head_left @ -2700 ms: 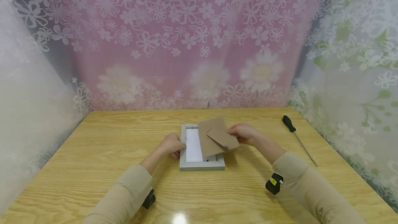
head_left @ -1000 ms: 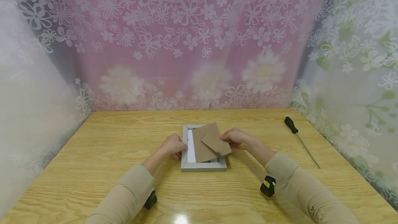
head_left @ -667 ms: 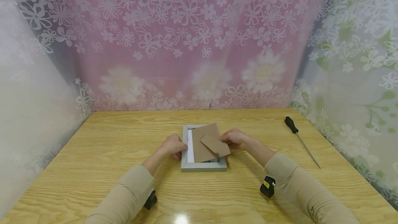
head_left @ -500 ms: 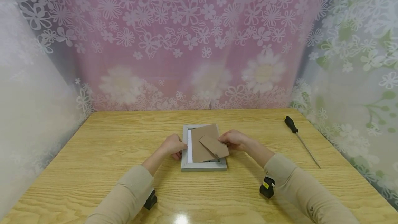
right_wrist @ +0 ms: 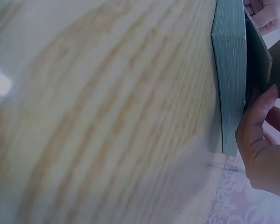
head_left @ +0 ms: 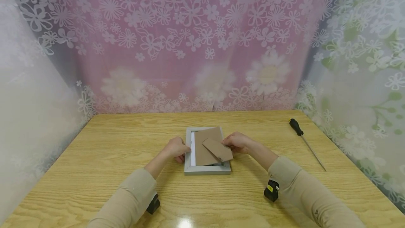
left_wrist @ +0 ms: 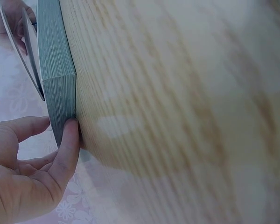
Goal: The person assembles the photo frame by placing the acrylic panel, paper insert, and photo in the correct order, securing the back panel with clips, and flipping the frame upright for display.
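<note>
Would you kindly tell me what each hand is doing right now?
Left hand: holding the silver frame by its left side.
Right hand: holding the brown backing board by its right edge.

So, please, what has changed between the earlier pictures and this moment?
The right hand has moved the cardboard to the left over the frame, so less of the white sheet shows. Nothing was let go. The left hand still holds the frame's left side; the screwdriver has not moved.
</note>
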### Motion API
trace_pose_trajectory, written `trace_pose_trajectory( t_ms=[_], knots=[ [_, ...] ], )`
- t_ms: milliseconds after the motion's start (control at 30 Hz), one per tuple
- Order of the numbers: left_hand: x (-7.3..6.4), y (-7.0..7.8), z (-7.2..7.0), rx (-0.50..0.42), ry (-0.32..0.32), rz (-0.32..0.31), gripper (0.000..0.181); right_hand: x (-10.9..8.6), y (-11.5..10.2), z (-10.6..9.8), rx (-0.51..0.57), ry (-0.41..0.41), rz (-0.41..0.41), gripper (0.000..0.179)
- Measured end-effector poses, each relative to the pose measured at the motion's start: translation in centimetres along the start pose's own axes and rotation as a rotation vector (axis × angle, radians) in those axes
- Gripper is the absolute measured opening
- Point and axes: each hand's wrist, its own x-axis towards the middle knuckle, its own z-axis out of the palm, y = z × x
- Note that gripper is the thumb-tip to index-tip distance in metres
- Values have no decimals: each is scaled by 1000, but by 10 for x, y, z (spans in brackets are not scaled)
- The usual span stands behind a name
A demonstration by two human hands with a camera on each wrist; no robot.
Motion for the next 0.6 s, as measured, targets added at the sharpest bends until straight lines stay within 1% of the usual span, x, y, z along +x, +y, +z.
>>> trace_pose_trajectory(
  t_ms=[267,467,600],
  knots=[
    [1,0,0,4,5,-3,14,0,0,1,20,14,24,26],
    [1,-1,0,12,3,7,13,0,0,2,5,19,38,22],
    [2,-1,0,15,2,2,13,1,-1,4,-9,28,46,20]
  ],
)
